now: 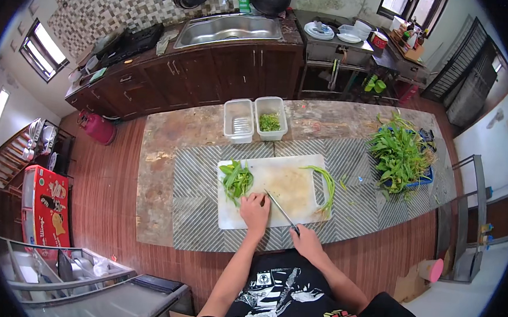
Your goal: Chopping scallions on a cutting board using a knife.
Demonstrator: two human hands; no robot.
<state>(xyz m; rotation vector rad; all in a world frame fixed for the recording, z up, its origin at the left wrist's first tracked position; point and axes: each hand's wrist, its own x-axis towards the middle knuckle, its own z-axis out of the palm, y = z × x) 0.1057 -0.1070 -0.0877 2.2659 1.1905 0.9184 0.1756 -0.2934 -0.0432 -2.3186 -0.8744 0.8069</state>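
Observation:
My right hand (307, 242) grips the dark handle of a kitchen knife (282, 210). Its blade points up and left over a white cutting board (275, 170). On the board's left side, my left hand (255, 211) rests with curled fingers, close to the knife tip. Beside those fingers lies a small heap of leafy greens (236, 179), touching or nearly touching them; what is under the fingers is hidden. Long green stems (328, 185) curve over the board's right end, around its handle opening.
Two clear plastic containers (239, 118) stand beyond the board; the right one holds chopped greens (269, 122). A blue basket (425, 177) heaped with leafy greens (396, 152) sits at the right of the wooden table (159, 174). A sink (231, 30) lies behind.

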